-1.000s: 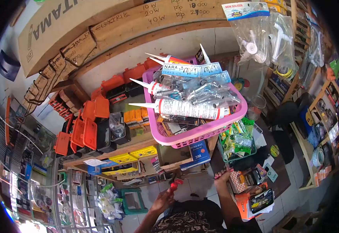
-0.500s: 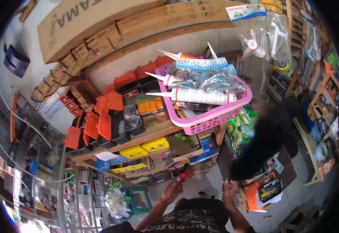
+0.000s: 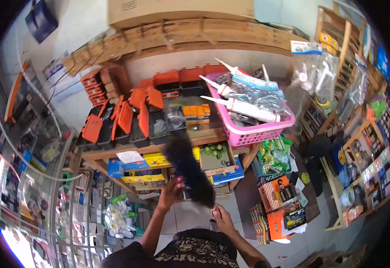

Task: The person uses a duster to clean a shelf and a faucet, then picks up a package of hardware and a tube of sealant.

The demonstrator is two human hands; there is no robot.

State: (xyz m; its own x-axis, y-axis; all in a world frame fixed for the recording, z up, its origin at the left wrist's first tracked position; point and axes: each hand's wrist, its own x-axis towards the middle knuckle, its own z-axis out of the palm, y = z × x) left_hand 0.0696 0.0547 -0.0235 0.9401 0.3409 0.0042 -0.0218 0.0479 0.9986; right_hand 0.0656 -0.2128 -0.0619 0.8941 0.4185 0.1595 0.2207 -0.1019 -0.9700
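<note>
My right hand (image 3: pixel 222 217) is closed on the handle end of a black fluffy duster (image 3: pixel 190 174), which points up and left in front of the lower shelf and is blurred. My left hand (image 3: pixel 171 192), near the duster's left side, is closed around a small red object (image 3: pixel 179 179) whose shape is mostly hidden. Above the hands, the duster's tip reaches the wooden shelf edge (image 3: pixel 155 146). Yellow boxes (image 3: pixel 157 159) sit under that edge, partly behind the duster.
A pink basket (image 3: pixel 257 137) holds white sealant tubes. Black bins with orange lids (image 3: pixel 123 121) line the upper shelf at left. A green basket (image 3: pixel 273 172) and orange boxes (image 3: pixel 275 223) stand at right. A glass display case (image 3: pixel 34 196) is at far left.
My right hand and the duster have swung left, from beside the green packets to the front of the shelf. My left hand has moved up and left. The view has turned.
</note>
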